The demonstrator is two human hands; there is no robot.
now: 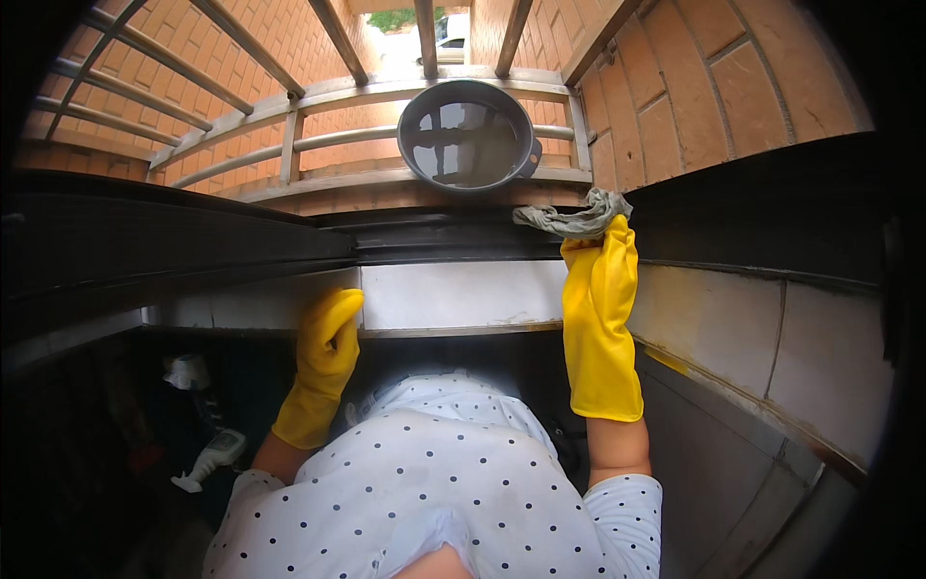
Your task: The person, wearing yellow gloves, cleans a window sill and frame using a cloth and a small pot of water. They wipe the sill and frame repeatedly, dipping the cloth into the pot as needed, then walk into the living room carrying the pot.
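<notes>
My right hand [602, 323], in a long yellow rubber glove, reaches forward to the dark window frame. Its fingers are closed on a crumpled grey-green cloth [577, 218], which lies along the frame's outer edge. My left hand [331, 333], gloved the same way, is by the near edge of the white tiled sill [463, 294]. Its fingers are curled together, and I see nothing in them. Beyond the frame, a round dark grey basin [470, 179] of murky water stands beside the metal railing, just left of the cloth.
Metal bars [427, 39] enclose the ledge outside, with an orange brick wall [723, 87] on the right. Black sliding frames [174, 232] border the opening. A white spray bottle [214, 457] is low on the left, in shadow. Pale tiles [714, 309] line the right side.
</notes>
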